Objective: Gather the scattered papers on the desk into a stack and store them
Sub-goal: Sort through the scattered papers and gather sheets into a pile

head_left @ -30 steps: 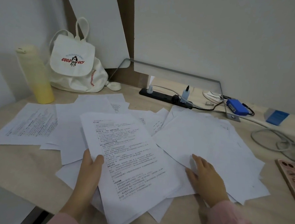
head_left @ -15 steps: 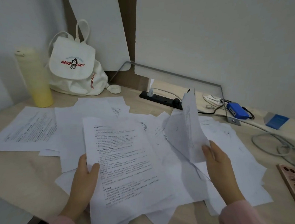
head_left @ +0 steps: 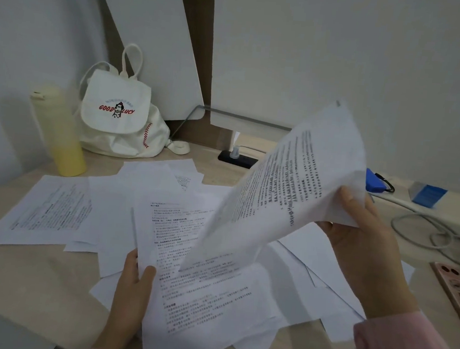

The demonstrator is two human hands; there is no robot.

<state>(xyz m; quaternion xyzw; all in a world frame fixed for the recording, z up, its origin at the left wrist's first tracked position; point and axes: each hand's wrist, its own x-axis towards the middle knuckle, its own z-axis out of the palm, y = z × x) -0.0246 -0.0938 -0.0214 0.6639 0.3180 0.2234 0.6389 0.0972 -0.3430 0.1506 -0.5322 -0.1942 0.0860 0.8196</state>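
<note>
Pinching one loose sheet (head_left: 291,184) by its edge, right grip (head_left: 361,239) holds it aloft, limp and curling. Left grip (head_left: 132,285) clasps a printed page (head_left: 209,288) atop scattered papers (head_left: 55,210) on the surface (head_left: 22,282). Light, floppy, likely slippery; best taken at the edges.

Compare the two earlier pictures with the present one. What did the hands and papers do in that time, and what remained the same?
The right hand, flat on the right-hand papers a second ago, pinched a printed sheet and lifted it off the desk, toward the middle. The left hand still grips the front page by its left edge. Yellow bottle, backpack and far-left sheet stayed put.
</note>
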